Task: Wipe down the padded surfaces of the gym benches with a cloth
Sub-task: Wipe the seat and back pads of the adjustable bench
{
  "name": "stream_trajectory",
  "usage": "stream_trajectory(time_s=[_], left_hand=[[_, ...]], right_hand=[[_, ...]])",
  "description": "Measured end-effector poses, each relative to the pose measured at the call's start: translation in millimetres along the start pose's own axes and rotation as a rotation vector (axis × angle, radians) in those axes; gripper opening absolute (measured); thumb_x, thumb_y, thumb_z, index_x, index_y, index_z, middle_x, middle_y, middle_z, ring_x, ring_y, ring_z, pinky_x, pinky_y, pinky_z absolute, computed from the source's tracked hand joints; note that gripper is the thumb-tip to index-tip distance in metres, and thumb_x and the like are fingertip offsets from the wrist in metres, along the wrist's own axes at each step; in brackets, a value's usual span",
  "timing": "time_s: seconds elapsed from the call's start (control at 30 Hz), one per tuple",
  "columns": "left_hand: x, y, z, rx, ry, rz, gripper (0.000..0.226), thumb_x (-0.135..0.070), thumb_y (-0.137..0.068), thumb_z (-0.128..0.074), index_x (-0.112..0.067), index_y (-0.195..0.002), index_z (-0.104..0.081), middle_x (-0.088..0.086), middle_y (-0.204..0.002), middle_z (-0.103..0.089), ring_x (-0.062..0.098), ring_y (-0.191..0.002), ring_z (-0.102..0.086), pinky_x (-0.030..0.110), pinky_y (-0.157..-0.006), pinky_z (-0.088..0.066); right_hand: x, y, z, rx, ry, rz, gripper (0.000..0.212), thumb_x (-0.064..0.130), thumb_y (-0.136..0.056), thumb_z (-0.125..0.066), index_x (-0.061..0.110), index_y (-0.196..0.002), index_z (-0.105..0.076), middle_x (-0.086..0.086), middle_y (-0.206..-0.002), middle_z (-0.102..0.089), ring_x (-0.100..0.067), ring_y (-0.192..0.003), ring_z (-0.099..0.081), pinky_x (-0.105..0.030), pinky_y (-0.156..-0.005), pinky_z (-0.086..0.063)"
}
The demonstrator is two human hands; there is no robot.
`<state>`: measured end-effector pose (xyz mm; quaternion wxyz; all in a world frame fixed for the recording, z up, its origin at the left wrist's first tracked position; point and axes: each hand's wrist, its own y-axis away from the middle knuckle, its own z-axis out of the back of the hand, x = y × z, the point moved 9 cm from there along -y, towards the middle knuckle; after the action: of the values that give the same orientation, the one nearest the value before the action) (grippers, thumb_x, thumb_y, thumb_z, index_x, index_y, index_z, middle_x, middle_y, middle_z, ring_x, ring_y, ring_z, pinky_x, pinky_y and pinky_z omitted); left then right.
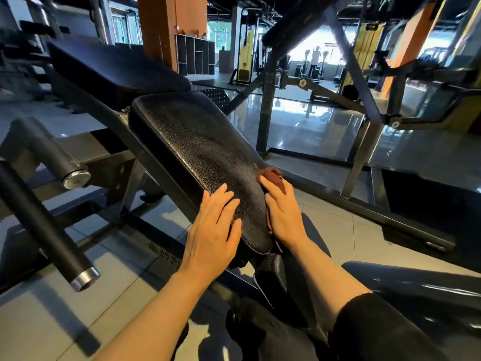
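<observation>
A black padded seat (192, 142) with a pebbled surface tilts up in front of me. Behind it lies the longer black back pad (109, 66) of the same bench. My left hand (213, 235) rests flat on the near left corner of the seat, fingers apart, holding nothing. My right hand (282, 209) presses a dark red cloth (272, 174) against the seat's right edge. Most of the cloth is hidden under the hand; a fold sticks out past the fingertips.
Two black roller bars with metal ends (46, 225) jut out at the left. Grey machine frames (359, 82) cross at the right over a glossy tiled floor (299, 121). An orange pillar (166, 29) and cubby shelves (195, 54) stand behind. A person stands far back (315, 61).
</observation>
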<state>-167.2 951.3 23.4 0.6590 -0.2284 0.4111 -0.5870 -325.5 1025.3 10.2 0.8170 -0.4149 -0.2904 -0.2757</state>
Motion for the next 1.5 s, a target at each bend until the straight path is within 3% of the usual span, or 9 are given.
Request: stream_trajectory(time_s=[0.17,0.37,0.57,0.8,0.97,1.07,1.2,1.33,1.5], left_hand=[[1.0,2.1,1.9,-0.078,0.038,0.033,0.035,-0.014,-0.093,-0.048,0.004,-0.119,-0.06,0.014,-0.126,-0.056,0.021,-0.138,-0.035,0.035,-0.121,-0.01],[2.3,1.6,-1.1,-0.176,0.069,0.081,0.03,-0.009,-0.09,-0.049,0.004,-0.114,-0.062,0.015,-0.122,-0.057,0.024,-0.133,-0.041,0.038,-0.121,-0.012],[1.2,0.7,-3.1,-0.205,0.074,0.09,0.03,-0.009,-0.09,-0.047,0.003,-0.112,-0.063,0.016,-0.12,-0.058,0.024,-0.131,-0.042,0.037,-0.121,-0.011],[1.3,-1.6,-5.5,-0.244,0.065,0.125,0.029,-0.009,-0.088,-0.048,0.002,-0.109,-0.065,0.016,-0.117,-0.059,0.025,-0.128,-0.045,0.037,-0.121,-0.009],[-0.2,-1.6,-6.4,-0.277,0.058,0.141,0.028,-0.006,-0.086,-0.049,0.001,-0.107,-0.066,0.016,-0.115,-0.06,0.025,-0.127,-0.045,0.037,-0.121,-0.008],[0.5,-3.3,-7.3,-0.271,0.051,0.136,0.029,-0.007,-0.085,-0.049,0.001,-0.107,-0.067,0.016,-0.114,-0.06,0.025,-0.127,-0.045,0.038,-0.121,-0.01],[0.6,-0.7,-5.2,-0.265,0.048,0.122,0.028,-0.008,-0.086,-0.049,0.001,-0.107,-0.066,0.015,-0.112,-0.06,0.022,-0.127,-0.044,0.036,-0.121,-0.008],[0.2,-1.7,-3.9,-0.265,0.052,0.133,0.028,-0.007,-0.086,-0.048,0.0,-0.106,-0.066,0.015,-0.112,-0.06,0.022,-0.127,-0.044,0.036,-0.121,-0.008],[-0.2,-2.0,-5.9,-0.297,0.054,0.156,0.027,-0.004,-0.085,-0.048,0.001,-0.104,-0.068,0.014,-0.109,-0.061,0.023,-0.125,-0.045,0.038,-0.121,-0.008]], right_hand=[[19.9,-47.7,-17.1,0.023,0.07,-0.056,0.038,0.019,-0.104,-0.038,0.021,-0.141,-0.047,-0.009,-0.154,-0.025,-0.025,-0.135,-0.037,-0.024,-0.107,-0.025],[13.3,15.8,-8.1,0.014,0.07,0.035,0.039,0.02,-0.103,-0.041,0.031,-0.139,-0.05,-0.001,-0.149,-0.034,-0.01,-0.129,-0.038,-0.01,-0.097,-0.025],[3.5,-44.7,-15.2,0.051,0.115,-0.077,0.04,0.02,-0.103,-0.038,0.03,-0.142,-0.046,-0.009,-0.145,-0.035,-0.027,-0.128,-0.044,-0.029,-0.102,-0.033],[5.9,1.2,-7.3,0.01,0.113,0.011,0.039,0.024,-0.103,-0.04,0.029,-0.141,-0.047,-0.004,-0.145,-0.035,-0.019,-0.127,-0.043,-0.019,-0.096,-0.031],[39.2,-26.1,-22.6,0.103,0.142,0.159,0.051,0.026,-0.102,-0.044,0.039,-0.148,-0.029,0.001,-0.161,-0.006,-0.019,-0.136,-0.033,-0.029,-0.104,-0.033],[37.5,-43.1,-24.1,0.058,0.081,0.201,0.039,0.02,-0.101,-0.046,0.029,-0.139,-0.05,0.003,-0.158,-0.024,-0.016,-0.139,-0.032,-0.026,-0.109,-0.03],[6.5,-33.4,-6.7,-0.079,0.084,0.114,0.036,0.009,-0.097,-0.051,0.024,-0.126,-0.064,0.0,-0.146,-0.045,-0.02,-0.14,-0.034,-0.035,-0.115,-0.029],[7.0,-28.8,-3.4,-0.095,0.12,0.006,0.035,0.008,-0.096,-0.051,0.02,-0.127,-0.064,-0.001,-0.146,-0.045,-0.015,-0.133,-0.041,-0.018,-0.106,-0.027],[33.4,-51.0,-26.4,0.013,0.085,0.15,0.037,0.01,-0.097,-0.049,0.022,-0.13,-0.062,-0.001,-0.147,-0.043,-0.013,-0.135,-0.039,-0.023,-0.11,-0.029]])
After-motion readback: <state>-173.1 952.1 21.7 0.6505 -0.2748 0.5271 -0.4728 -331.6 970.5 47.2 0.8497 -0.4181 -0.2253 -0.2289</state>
